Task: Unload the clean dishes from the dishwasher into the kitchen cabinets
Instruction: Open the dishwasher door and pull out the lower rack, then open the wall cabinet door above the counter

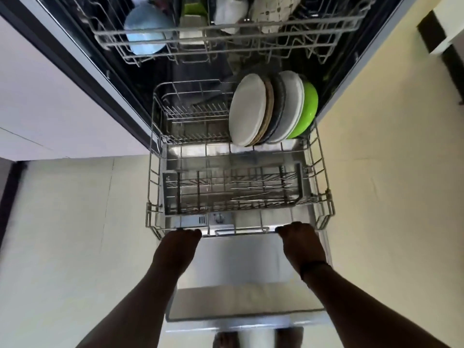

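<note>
Left hand [179,243] and right hand [298,241] curl over the grey wire lower rack's [155,197] front rail. Ahead, upright white, grey and green plates [272,109]; a jerk could rattle or chip them.

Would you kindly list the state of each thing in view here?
dishwasher door: open, folded down.
lower rack: pulled out over the door.
upper rack: loaded with dishes.
plates: on edge in the lower rack.
green dish: on edge behind the plates.
left hand: grips the rack's front rail.
right hand: grips it too.
</note>
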